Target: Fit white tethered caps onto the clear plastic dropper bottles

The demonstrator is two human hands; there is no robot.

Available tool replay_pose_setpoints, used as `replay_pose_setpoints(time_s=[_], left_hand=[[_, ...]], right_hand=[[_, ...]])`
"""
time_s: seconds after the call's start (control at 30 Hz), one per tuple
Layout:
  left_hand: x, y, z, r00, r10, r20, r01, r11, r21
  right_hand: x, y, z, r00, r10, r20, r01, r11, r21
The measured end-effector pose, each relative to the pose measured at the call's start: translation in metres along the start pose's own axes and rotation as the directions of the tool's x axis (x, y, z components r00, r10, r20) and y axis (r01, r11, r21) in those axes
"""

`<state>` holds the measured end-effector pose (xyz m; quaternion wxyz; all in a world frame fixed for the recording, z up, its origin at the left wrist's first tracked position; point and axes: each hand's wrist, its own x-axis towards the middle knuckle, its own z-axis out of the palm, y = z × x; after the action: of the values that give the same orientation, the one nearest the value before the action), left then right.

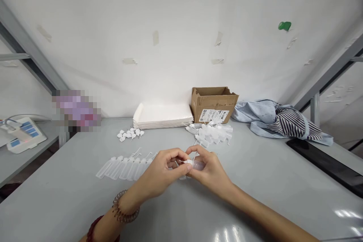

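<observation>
Near the middle of the table, my right hand is closed around a small translucent squeeze bottle lying nearly sideways. My left hand pinches the white cap at the bottle's neck, and a thin needle-like tip points left from it. Partly behind my left hand lies a row of similar bottles with white tops, several with thin bent tubes. Farther back sits a small group of loose white caps. A heap of more translucent bottles lies beyond my right hand.
Against the wall stand a stack of white trays and an open cardboard box. Blue and striped cloth lies at the back right, above a long black object. A white device with blue buttons rests at far left.
</observation>
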<state>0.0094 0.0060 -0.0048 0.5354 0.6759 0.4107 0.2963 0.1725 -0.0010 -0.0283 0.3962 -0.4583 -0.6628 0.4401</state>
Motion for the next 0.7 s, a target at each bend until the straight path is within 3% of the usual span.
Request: replay_pose_setpoints(time_s=[0.2, 0.27, 0.37, 0.47, 0.53, 0.6, 0.7], left_hand=[[0.000, 0.002, 0.004, 0.998, 0.011, -0.064, -0.010, 1.000, 0.003], [0.001, 0.001, 0.007, 0.995, -0.005, -0.098, 0.006, 1.000, 0.005], [0.003, -0.003, 0.011, 0.989, -0.035, -0.146, 0.041, 0.999, 0.037], [0.004, -0.006, 0.011, 0.990, -0.013, -0.144, 0.025, 0.997, 0.079], [0.004, -0.005, 0.010, 0.993, 0.025, -0.112, -0.015, 0.996, 0.088], [0.003, -0.003, 0.009, 0.994, 0.053, -0.098, -0.044, 0.994, 0.100], [0.000, -0.001, 0.010, 0.986, 0.122, -0.115, -0.103, 0.982, 0.160]], right_hand=[[0.007, -0.004, -0.010, 0.966, 0.111, 0.233, -0.171, 0.951, 0.258], [0.009, -0.003, -0.012, 0.981, 0.093, 0.173, -0.122, 0.978, 0.170], [0.007, 0.000, -0.010, 0.998, -0.053, 0.026, 0.056, 0.990, -0.129], [0.002, 0.001, -0.006, 0.987, -0.162, 0.025, 0.162, 0.944, -0.288], [0.001, 0.000, -0.006, 0.993, -0.109, 0.045, 0.116, 0.970, -0.212], [0.001, -0.001, -0.007, 0.995, 0.009, 0.096, -0.004, 0.998, -0.055], [0.005, -0.003, -0.013, 0.970, 0.109, 0.219, -0.141, 0.980, 0.139]])
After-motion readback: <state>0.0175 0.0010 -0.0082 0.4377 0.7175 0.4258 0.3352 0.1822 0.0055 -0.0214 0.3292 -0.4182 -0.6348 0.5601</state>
